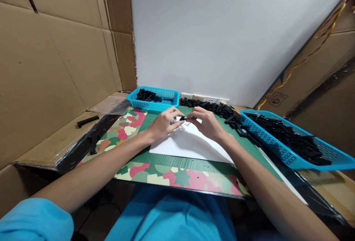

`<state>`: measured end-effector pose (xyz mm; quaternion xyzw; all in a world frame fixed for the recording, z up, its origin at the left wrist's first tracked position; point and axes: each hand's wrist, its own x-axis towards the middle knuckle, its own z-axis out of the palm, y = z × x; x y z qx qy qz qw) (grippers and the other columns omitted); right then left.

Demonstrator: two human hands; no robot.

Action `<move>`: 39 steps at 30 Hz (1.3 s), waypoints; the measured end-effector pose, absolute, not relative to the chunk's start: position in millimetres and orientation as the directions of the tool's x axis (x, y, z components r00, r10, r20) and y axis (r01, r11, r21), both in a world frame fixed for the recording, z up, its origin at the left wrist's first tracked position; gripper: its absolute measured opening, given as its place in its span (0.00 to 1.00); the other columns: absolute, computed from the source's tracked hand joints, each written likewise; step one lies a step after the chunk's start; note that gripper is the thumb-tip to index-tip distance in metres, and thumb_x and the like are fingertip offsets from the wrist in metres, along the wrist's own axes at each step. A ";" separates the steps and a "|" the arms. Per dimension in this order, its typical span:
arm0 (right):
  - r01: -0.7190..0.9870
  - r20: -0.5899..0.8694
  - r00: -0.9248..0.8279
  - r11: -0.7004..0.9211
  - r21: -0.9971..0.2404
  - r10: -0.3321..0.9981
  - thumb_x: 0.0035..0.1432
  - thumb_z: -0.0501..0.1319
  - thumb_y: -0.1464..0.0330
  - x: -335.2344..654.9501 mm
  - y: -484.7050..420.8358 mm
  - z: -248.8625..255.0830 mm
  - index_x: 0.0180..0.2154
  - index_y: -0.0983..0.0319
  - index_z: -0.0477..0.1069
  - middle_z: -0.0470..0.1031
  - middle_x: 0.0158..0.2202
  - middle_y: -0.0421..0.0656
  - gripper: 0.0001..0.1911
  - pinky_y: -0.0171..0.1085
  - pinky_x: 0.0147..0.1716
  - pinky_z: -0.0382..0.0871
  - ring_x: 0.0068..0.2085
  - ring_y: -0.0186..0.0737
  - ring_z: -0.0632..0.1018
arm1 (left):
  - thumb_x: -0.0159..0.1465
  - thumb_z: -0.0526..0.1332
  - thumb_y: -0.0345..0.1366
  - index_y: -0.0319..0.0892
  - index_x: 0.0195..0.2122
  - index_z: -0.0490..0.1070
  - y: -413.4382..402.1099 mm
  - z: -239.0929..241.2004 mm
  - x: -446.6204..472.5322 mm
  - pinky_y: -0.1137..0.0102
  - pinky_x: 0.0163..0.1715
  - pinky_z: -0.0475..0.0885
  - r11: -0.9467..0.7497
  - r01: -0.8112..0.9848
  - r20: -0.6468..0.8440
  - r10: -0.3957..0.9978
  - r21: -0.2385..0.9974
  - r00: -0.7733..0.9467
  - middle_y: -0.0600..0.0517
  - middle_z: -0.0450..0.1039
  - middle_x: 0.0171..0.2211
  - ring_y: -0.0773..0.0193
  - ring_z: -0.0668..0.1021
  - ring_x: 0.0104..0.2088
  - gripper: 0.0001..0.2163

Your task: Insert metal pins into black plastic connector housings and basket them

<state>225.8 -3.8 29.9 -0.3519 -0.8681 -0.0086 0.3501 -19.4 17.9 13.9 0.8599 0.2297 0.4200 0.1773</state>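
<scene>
Behind our counter (256, 156), a white panel (222, 37) is standing upright, while a brown cardboard wall (55, 56) is enclosing the left side and a yellow wire (294, 67) is hanging at the right. Patterned strips (169, 178) in pink, green and cream are bordering the green surface along its front and left. Near the middle, we are working over a white sheet (188, 147), above which a small black part (182, 118) is sitting between our two hands. With our left hand (163, 124) we are pinching this part, thumb and fingers closing narrowly on it. With our right hand (208, 124) we are keeping the fingers close together just beside its right end; whether they are gripping the part or a thin pin, we cannot tell. Silvery pins (176, 128) are lying in a loose heap on the sheet, beside and partly behind the left fingertips. At the back left, a blue basket (154, 105) is holding black pieces (146, 95); at the right, a larger blue basket (285, 155) is containing many more. Between the baskets, a bank of black parts (212, 107) is running along the rear edge, below white sockets (211, 100).
</scene>
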 end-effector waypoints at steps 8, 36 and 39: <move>0.541 0.572 -0.438 0.711 -0.448 0.694 0.71 0.63 0.62 227.6 -11.9 49.5 0.45 0.58 0.83 0.78 0.39 0.45 0.11 0.38 0.34 0.67 0.37 0.39 0.76 | 0.67 0.66 0.35 0.43 0.45 0.82 15.0 6.6 -18.0 0.64 0.37 0.71 -0.815 0.299 0.594 0.571 0.497 0.567 0.47 0.82 0.38 0.58 0.80 0.35 0.08; 0.269 0.376 -0.209 0.423 -0.865 0.903 0.66 0.66 0.49 199.4 -5.5 16.9 0.35 0.63 0.76 0.83 0.34 0.51 0.22 0.40 0.35 0.83 0.34 0.46 0.85 | 0.62 0.66 0.31 0.43 0.38 0.82 10.9 -5.1 -13.9 0.65 0.33 0.68 -0.832 0.355 0.523 0.548 0.427 0.653 0.49 0.83 0.34 0.57 0.80 0.33 0.05; 0.263 0.383 -0.162 0.414 -0.871 0.909 0.63 0.69 0.48 195.0 -5.0 11.9 0.36 0.63 0.76 0.83 0.34 0.51 0.23 0.42 0.32 0.83 0.33 0.48 0.85 | 0.62 0.66 0.31 0.43 0.38 0.81 10.3 -4.5 -13.7 0.65 0.32 0.67 -0.838 0.358 0.524 0.539 0.411 0.660 0.49 0.82 0.33 0.58 0.79 0.31 0.05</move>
